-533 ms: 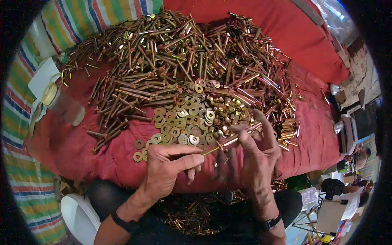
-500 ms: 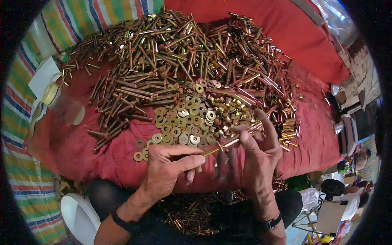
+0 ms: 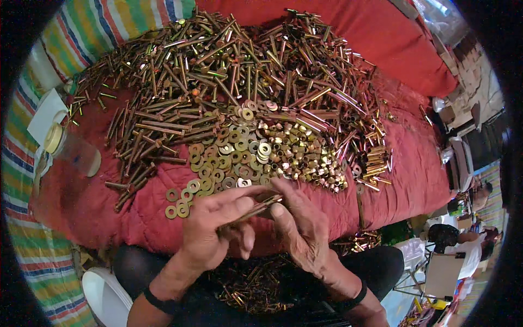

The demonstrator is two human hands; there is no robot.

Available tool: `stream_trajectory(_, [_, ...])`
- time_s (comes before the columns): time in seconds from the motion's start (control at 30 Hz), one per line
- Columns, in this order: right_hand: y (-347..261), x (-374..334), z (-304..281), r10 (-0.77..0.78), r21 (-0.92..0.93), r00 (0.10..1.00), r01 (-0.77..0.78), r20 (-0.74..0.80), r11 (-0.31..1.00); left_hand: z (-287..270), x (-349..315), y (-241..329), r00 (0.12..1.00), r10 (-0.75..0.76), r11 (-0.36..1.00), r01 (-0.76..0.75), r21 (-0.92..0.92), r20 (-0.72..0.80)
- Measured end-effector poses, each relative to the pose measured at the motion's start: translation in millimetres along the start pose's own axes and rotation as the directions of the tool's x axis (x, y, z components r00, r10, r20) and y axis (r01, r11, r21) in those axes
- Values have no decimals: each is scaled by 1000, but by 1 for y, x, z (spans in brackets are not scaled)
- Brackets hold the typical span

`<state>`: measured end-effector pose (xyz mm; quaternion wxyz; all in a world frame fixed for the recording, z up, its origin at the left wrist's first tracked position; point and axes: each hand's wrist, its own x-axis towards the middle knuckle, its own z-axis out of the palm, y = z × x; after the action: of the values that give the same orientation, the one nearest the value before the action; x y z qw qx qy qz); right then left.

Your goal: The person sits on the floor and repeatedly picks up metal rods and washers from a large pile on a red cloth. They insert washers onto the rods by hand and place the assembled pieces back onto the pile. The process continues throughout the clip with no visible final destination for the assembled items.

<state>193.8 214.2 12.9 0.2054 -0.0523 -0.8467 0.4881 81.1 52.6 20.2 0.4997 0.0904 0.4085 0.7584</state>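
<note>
Right hand point(image 3: 303, 233) now nearer left hand point(image 3: 210, 223), which pinches slender brass-coloured metal bolt point(image 3: 265, 205) just below frame centre; right fingertips point(image 3: 278, 211) near tip, grip unclear. Loose pinch could drop it.

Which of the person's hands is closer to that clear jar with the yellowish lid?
Left. The left hand is to the right of the jar and lower in the picture; the right hand is farther right, beyond the left one.
</note>
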Motion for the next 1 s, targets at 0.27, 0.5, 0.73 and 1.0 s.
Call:
stream_trajectory(0.27, [-8, -7, 3, 320, 487, 939, -222, -128, 845, -4, 8, -26, 971, 186, 940, -132, 313, -149])
stream_trajectory(0.5, [-5, -6, -1, -27, -80, 1000, 27, -2, 996, 0, 27, -44, 921, 350, 846, -232, 480, -171])
stream_trajectory(0.73, [5, -10, 6, -282, -255, 959, 281, 32, 925, -9, 4, -19, 893, 444, 785, -424, 451, 66])
stream_trajectory(1.0, [15, -20, 5, -334, -215, 941, 336, 47, 917, -1, -7, -44, 860, 463, 508, -456, 731, 215])
